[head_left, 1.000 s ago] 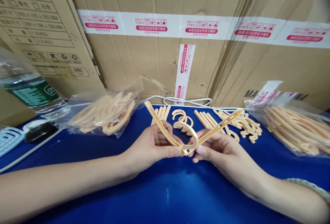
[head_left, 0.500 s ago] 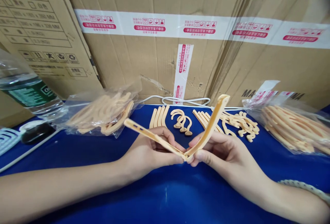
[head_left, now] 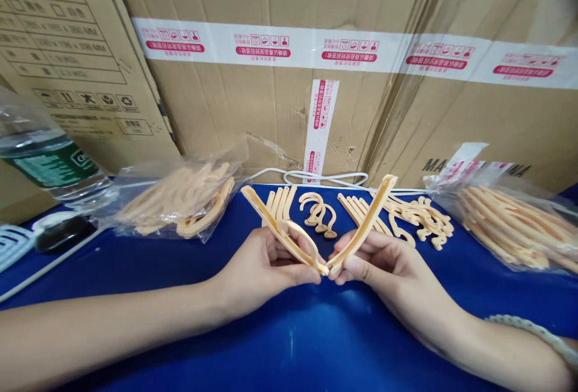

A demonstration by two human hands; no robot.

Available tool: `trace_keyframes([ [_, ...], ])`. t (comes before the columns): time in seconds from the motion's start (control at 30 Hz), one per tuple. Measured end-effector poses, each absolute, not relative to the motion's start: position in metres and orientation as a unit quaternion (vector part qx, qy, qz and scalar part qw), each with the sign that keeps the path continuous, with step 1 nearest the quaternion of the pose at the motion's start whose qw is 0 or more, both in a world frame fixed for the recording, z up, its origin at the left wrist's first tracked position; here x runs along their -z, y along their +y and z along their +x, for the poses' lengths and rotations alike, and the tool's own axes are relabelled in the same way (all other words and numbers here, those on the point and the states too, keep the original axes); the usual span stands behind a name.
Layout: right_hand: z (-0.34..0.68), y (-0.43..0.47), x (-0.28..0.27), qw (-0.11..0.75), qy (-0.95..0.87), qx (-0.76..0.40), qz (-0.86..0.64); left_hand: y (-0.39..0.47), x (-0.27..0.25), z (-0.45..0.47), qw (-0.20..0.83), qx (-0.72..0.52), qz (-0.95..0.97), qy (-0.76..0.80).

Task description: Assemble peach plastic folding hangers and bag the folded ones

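My left hand [head_left: 264, 265] pinches a beige hanger arm [head_left: 266, 211], its far end slanting up to the left. A curved, hook-like piece [head_left: 303, 236] arches beside that arm at my left fingers. Between the fingers and thumb of my right hand [head_left: 383, 262] is another beige hanger arm [head_left: 372, 214], grooved along its inner side and rising to the right. The lower ends of the two arms come close together in a V; whether they touch is hard to tell.
Behind my hands lie loose straight arms [head_left: 282, 202], several hooks [head_left: 329, 217] and a further pile of hooks [head_left: 424, 217]. Bagged hanger parts stand left [head_left: 180, 196] and right [head_left: 519, 223]. A water bottle [head_left: 54, 157], white cable [head_left: 325, 176] and cardboard boxes [head_left: 253, 103] border the blue surface [head_left: 289, 332].
The left arm has turned more upright, and the curved piece now shows beside it. The right arm has tilted slightly, and its lower end has come apart from the left one's.
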State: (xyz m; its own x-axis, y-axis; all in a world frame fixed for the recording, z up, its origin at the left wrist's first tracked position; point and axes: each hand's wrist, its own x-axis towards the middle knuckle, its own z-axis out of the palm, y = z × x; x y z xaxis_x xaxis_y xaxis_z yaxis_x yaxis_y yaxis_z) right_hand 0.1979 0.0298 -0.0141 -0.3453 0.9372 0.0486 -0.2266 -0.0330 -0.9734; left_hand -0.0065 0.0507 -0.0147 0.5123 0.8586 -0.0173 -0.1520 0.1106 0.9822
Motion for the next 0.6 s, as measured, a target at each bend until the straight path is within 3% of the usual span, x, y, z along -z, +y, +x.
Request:
trace_keyframes([
  [0.6,0.1981,0.0224,0.0160,0.440,-0.599,-0.546,-0.385,0.0442,0.0154,-0.0054,0.634,-0.339,0.574,0.393],
])
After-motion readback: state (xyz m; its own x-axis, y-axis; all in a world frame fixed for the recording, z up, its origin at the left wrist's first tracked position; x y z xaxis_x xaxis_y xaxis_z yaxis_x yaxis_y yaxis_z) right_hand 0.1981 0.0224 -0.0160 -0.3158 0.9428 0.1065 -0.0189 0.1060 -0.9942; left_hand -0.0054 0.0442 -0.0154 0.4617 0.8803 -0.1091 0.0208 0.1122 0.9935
